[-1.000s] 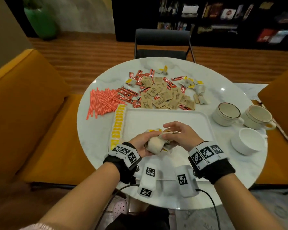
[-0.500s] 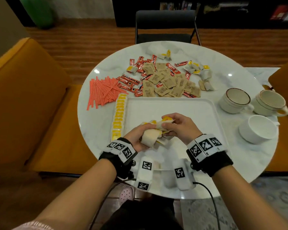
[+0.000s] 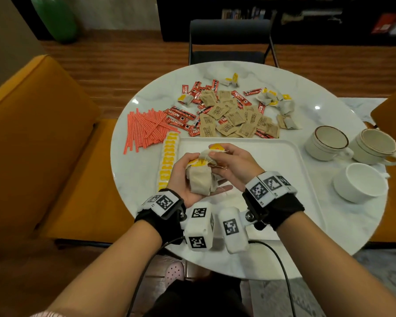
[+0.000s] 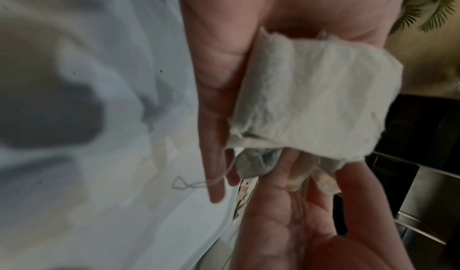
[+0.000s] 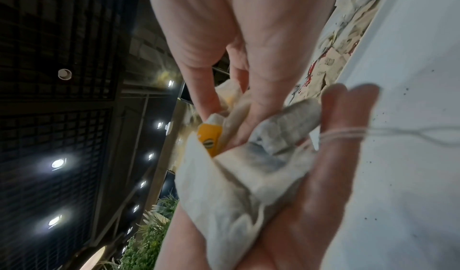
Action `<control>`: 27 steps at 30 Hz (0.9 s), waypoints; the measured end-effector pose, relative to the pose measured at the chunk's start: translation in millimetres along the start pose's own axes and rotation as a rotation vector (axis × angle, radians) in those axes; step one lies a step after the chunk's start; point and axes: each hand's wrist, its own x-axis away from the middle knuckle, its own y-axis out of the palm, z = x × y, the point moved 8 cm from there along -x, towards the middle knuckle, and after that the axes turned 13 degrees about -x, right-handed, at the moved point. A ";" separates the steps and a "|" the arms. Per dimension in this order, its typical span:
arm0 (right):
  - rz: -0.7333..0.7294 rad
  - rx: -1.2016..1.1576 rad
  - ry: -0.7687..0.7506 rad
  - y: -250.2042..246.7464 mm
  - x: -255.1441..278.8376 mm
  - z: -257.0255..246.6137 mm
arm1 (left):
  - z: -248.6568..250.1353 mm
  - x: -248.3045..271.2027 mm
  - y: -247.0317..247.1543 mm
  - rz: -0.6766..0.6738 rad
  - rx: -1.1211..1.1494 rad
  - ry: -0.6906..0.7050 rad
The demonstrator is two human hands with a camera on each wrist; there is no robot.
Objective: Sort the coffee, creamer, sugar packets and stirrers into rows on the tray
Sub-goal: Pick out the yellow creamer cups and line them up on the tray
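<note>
Over the near half of the white tray (image 3: 272,156), our left hand (image 3: 183,177) cups a bundle of tea bags (image 3: 200,181) in its palm, fingers curled up around the paper pouches, while our right hand (image 3: 233,165) pinches one bag with a yellow tag (image 3: 216,147) between thumb and fingertips at the top of the bundle. The wrist views show a loose string (image 5: 353,131) wound round a left fingertip, so the bags look tangled; we judge the step in hand is teasing a single bag free to lay it down. To do it well, we would ease the left grip, lift the pinched bag slowly and unhook the string before pulling, since a sharp tug could tear the thin paper or drag the rest out. Just left of the tray, touching its edge, a row of yellow-tagged bags (image 3: 168,161) already runs along the table (image 3: 142,202), a guide for spacing. Farther out lie the red stirrers (image 3: 144,129) in a loose fan, then the mixed heap of red coffee sticks (image 3: 181,115) and brown sugar packets (image 3: 236,120), unsorted. Three cups (image 3: 327,143) stand to the right.
</note>
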 end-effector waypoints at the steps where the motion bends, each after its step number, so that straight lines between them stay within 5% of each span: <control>1: -0.013 0.024 -0.002 2.1 -0.1 -0.9 | 2.4 1.4 1.2 0.004 0.015 0.002; 7: -0.064 0.560 -0.165 15.3 0.2 -16.5 | 10.8 18.6 -19.7 0.088 -0.096 -0.018; 9: -0.133 0.699 -0.152 45.0 4.6 14.6 | 16.4 46.3 -55.9 0.093 -0.030 0.030; 20: -0.086 0.518 -0.056 44.4 -0.8 33.2 | 32.7 75.8 -91.6 0.179 -0.038 0.047; 27: -0.157 0.832 -0.079 59.4 -3.0 45.7 | 37.6 97.8 -122.3 0.243 0.035 0.106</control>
